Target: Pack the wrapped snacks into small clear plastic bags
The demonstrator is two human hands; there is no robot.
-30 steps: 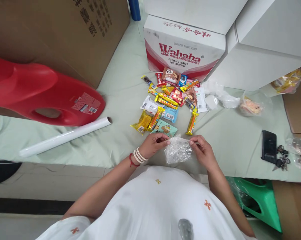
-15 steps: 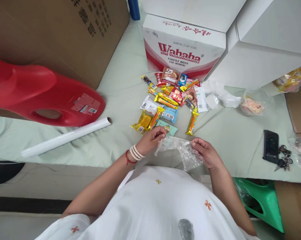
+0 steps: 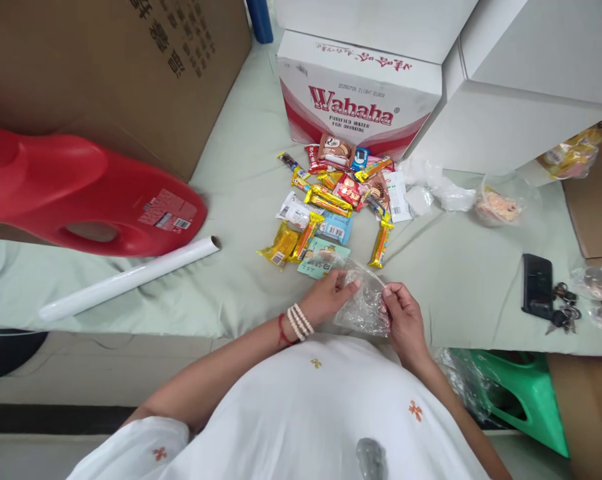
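Left hand, right hand pinch clear bag; contents indiscernible.

jug: red | cloth: pale green | stool: green

The white-and-red carton reads "Wahaha", with "PURIFIED WATER FOR DRINKING" beneath it.

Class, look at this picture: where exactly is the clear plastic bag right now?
In the head view, the clear plastic bag sits low and centre, held between the left hand and right hand, just in front of the pile of snack packets.
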